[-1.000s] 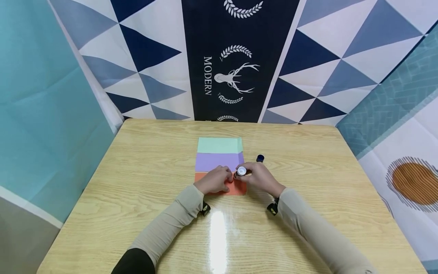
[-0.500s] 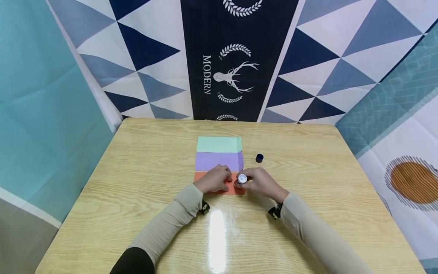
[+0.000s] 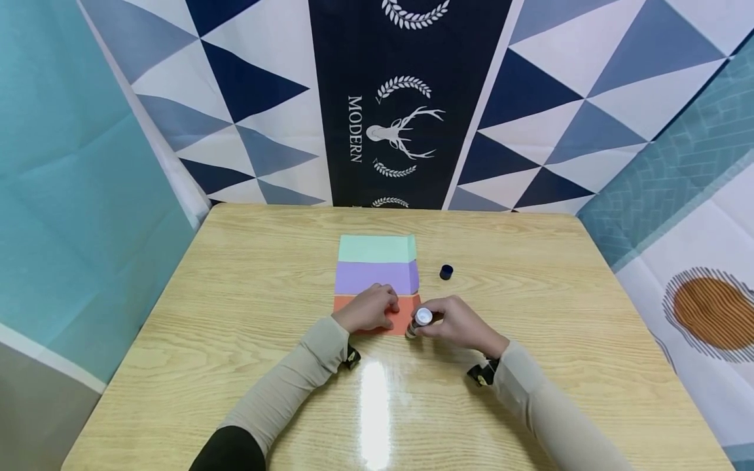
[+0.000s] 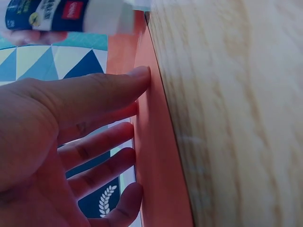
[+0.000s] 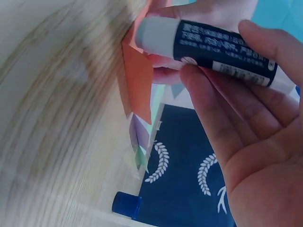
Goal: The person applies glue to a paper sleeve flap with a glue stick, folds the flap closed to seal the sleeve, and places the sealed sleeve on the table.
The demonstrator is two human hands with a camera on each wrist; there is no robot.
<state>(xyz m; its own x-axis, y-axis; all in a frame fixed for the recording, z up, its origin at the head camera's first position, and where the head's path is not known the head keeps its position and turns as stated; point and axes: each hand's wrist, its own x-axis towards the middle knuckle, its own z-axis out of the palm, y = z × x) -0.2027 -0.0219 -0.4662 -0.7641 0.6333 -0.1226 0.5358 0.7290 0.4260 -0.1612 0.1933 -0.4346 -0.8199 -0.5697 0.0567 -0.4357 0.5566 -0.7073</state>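
Observation:
My right hand (image 3: 462,324) holds a glue stick (image 5: 213,49) with a dark blue label, tilted, between thumb and fingers. Its white tip is down at the near right corner of the orange paper (image 3: 405,307), by the paper's folded edge strip (image 5: 137,80). My left hand (image 3: 370,309) rests with its fingertips on that same orange paper, fingers spread and slightly bent, as the left wrist view shows. Beyond the orange paper lie a purple paper (image 3: 372,278) and a mint green paper (image 3: 374,248), each with a creased strip along its right side.
A dark blue glue stick cap (image 3: 446,272) stands on the wooden table (image 3: 265,275), right of the papers. A patterned cloth (image 3: 259,85) hangs behind the table's far edge. Black wrist cameras (image 3: 484,373) sit on both wrists.
My right hand has drawn the glue stick toward me and slightly right, along the orange paper's right strip to its near corner. My left hand has stayed on the orange paper.

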